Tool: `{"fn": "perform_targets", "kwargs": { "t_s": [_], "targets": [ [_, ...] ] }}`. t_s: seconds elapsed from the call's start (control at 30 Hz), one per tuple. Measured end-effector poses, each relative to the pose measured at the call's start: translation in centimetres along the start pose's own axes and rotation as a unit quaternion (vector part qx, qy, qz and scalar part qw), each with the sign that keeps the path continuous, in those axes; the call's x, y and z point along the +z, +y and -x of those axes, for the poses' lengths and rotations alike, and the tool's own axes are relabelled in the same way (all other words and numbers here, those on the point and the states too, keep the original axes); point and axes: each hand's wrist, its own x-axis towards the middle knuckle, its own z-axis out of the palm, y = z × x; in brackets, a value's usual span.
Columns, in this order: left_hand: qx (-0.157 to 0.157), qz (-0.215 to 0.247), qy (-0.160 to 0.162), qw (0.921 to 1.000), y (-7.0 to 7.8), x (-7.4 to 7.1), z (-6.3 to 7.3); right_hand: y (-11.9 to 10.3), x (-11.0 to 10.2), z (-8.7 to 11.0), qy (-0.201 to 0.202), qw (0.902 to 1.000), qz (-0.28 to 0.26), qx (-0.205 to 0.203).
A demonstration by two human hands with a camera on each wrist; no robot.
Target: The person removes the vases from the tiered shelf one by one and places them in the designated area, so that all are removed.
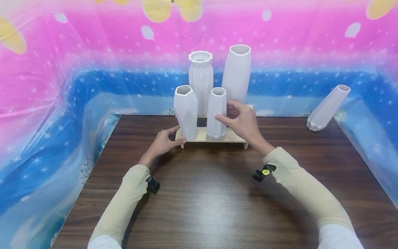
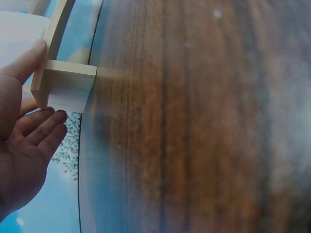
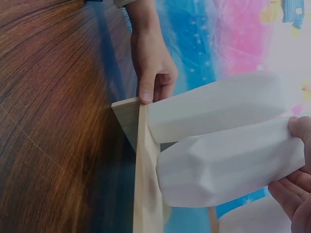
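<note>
My right hand (image 1: 244, 121) grips a small white faceted vase (image 1: 216, 110) between thumb and fingers. This vase stands upright, its base close over the front board of a light wooden two-tier stand (image 1: 234, 136). At the stand's left end, my left hand (image 1: 161, 141) pinches the corner, the thumb on the front edge in the left wrist view. Just beside that hand, a white angular vase (image 1: 186, 112) with a five-sided mouth rests on the front board. Behind these rise a white fluted vase (image 1: 200, 81) with a ruffled rim and a tall smooth white vase (image 1: 237, 72).
Another slim white vase (image 1: 329, 108) stands at the table's right side near the back. The dark wooden table (image 1: 205, 197) spreads out in front of the stand. A pink and blue patterned cloth (image 1: 102, 79) surrounds the table at the back and sides.
</note>
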Motion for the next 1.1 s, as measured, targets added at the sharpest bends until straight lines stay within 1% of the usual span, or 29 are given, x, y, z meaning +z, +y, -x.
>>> {"fn": "perform_targets", "kwargs": {
  "t_s": [0.13, 0.27, 0.37, 0.53, 0.73, 0.9, 1.1],
  "targets": [
    [0.0, 0.002, 0.001, 1.0, 0.0, 0.0, -0.1, -0.1, -0.8, 0.5, 0.001, 1.0, -0.004, -0.006],
    [-0.001, 0.006, 0.0, 1.0, 0.0, 0.0, -0.1, 0.1, -1.6, 1.2, -0.001, 0.9997, -0.022, -0.007],
    [-0.002, 0.004, -0.001, 1.0, 0.0, 0.0, 0.0, 0.3, -2.1, 1.7, 0.005, 0.9997, -0.023, -0.009],
    [-0.003, 0.004, -0.002, 1.0, -0.1, 0.1, 0.0, 0.9, -3.1, 2.4, 0.02, 0.9997, 0.001, -0.012],
    [0.0, -0.001, 0.0, 1.0, 0.1, 0.1, 0.0, 1.6, -4.8, 3.0, 0.04, 0.9983, 0.043, -0.001],
    [-0.001, -0.003, -0.003, 1.0, 0.1, 0.0, 0.0, 1.7, -6.5, 3.4, 0.061, 0.9969, 0.048, 0.012],
    [0.001, -0.002, -0.002, 1.0, 0.2, -0.1, 0.1, 2.1, -8.6, 3.6, 0.094, 0.9937, 0.06, 0.012]
  ]
}}
